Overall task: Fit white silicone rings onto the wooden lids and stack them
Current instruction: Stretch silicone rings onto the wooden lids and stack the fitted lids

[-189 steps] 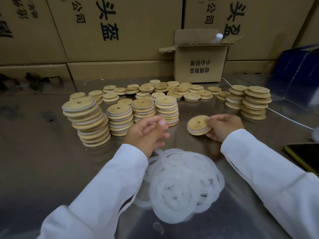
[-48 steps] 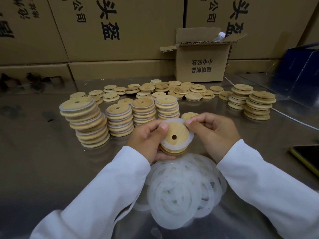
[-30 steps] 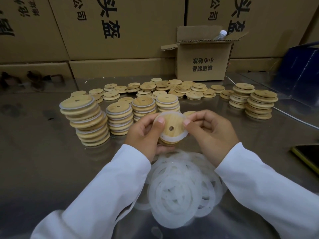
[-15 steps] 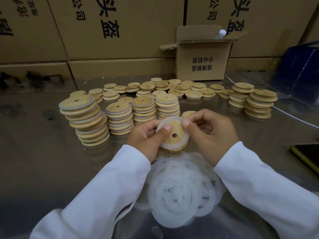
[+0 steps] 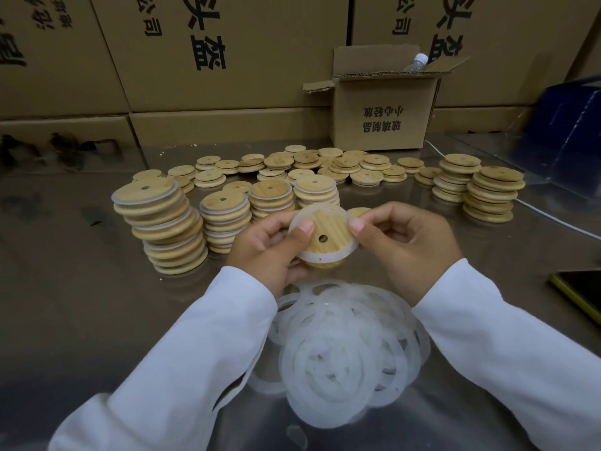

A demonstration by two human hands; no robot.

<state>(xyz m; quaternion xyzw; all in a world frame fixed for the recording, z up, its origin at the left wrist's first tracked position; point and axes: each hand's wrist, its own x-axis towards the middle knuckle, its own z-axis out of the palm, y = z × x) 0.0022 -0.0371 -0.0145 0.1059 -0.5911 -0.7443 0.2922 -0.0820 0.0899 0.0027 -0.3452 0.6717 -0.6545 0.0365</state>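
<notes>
Steel table (image 5: 81,304) before me, shiny, smudged. 6 o'clock, nearest me: loose heap of white silicone rings (image 5: 341,353), overlapping. 10 to 11 o'clock: four stacks of ringed lids (image 5: 224,219), leftmost tallest, leaning. 12 o'clock, further back: bare wooden lids (image 5: 325,167) scattered in low piles. 2 o'clock: two stacks of bare lids (image 5: 487,196), side by side. 1 o'clock, at back: small open cardboard box (image 5: 380,118). 3 o'clock: white cable (image 5: 553,219); dark flat slab (image 5: 582,291), yellow-green edge.
</notes>
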